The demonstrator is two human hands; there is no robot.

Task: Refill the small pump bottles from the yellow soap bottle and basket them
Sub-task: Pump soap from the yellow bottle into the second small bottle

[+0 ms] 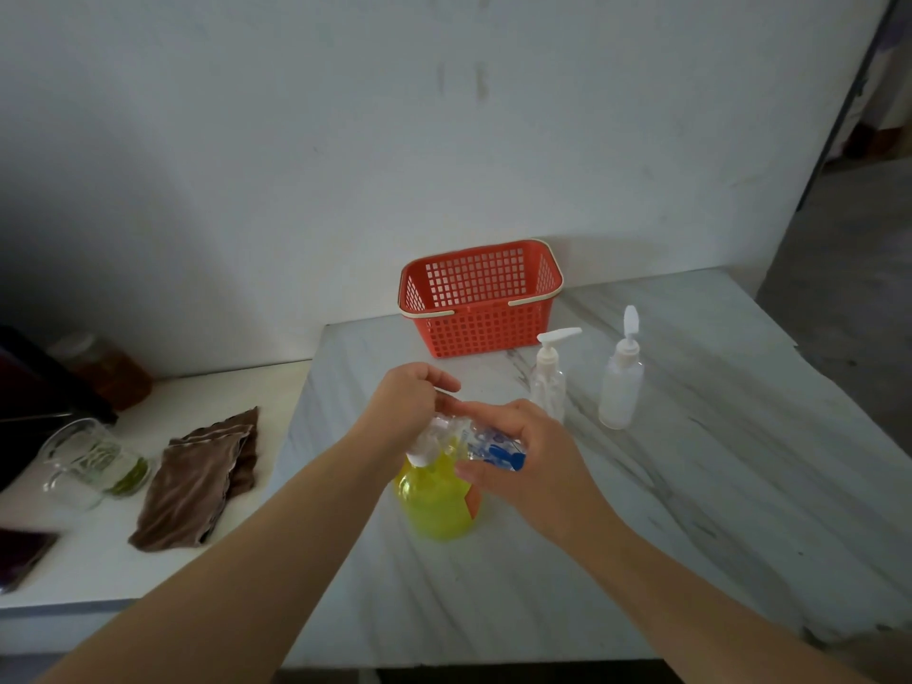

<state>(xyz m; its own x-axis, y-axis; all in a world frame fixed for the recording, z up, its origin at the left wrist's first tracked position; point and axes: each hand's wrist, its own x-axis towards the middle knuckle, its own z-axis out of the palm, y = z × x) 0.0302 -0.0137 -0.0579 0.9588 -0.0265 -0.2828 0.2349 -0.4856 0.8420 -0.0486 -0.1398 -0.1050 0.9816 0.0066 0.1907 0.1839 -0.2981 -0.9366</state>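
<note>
We are early in the job. Our right hand [523,451] grips the body of a small blue-labelled bottle [493,449], held on its side just above the yellow soap bottle [437,506], which stands on the table [740,436]. Our left hand [409,402] curls round the white cap [422,450] at its end, probably to unscrew it; we cannot tell whether it is loose yet. Two more pump bottles, a clear one [548,382] and a frosted one [621,387], stand capped near the red basket [481,298], which looks empty. As we judge it, nothing is basketed yet, and pouring, recapping and basketing remain for all three.
</note>
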